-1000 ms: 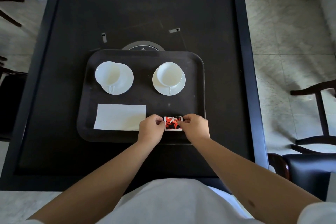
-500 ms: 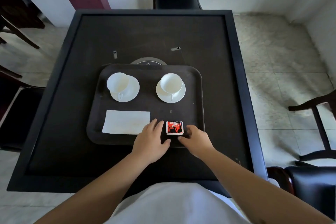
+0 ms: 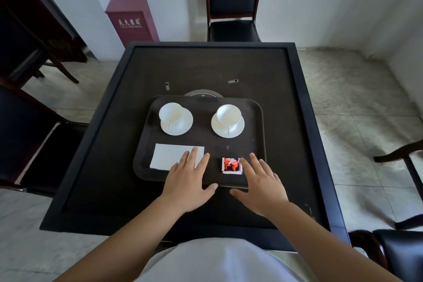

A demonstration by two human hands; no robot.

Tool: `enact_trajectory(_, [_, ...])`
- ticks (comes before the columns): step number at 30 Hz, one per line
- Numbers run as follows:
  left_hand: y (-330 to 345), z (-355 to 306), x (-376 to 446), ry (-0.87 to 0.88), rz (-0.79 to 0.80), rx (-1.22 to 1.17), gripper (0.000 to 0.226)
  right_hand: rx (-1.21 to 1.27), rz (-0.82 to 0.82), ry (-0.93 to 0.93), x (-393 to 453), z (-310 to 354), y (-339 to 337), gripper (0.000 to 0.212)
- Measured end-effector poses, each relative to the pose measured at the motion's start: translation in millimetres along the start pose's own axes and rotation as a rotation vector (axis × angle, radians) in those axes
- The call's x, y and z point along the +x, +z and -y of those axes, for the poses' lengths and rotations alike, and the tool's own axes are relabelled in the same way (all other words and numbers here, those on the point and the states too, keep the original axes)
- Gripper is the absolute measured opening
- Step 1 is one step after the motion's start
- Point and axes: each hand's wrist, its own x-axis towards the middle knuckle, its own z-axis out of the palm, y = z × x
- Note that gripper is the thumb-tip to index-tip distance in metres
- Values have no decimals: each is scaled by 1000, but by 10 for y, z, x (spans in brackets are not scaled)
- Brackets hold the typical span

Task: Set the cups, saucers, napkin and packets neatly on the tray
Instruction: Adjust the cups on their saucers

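On the dark brown plastic tray (image 3: 256, 107), set near the middle of the square black table (image 3: 295, 167), everything the task names looks to be in place; two white china cups, the left cup (image 3: 171, 112) and the right cup (image 3: 228, 115), sit on their round white saucers, the left saucer (image 3: 183, 127) and the right saucer (image 3: 238, 129), along the far side; the left cup sits off-centre on its saucer, which might want a nudge. The flat white paper napkin (image 3: 169, 155) lies at the near left; the small red-and-black coffee packets (image 3: 231, 165) lie stacked square at the near right.

The left hand (image 3: 190, 183) is spread flat, empty, fingertips over the napkin's near right corner; the right hand (image 3: 263, 183) is likewise splayed and holding nothing, its fingers just beside the packets. I'd judge the job all but done.

The packets lie close to the tray's near rim; the tray's middle is bare, and the table has open room on every side.
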Motion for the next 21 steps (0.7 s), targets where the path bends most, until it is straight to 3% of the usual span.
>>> enact_trajectory(21, [-528, 1704, 432, -8, -19, -186, 75, 79, 62, 53, 860, 1490, -97, 81])
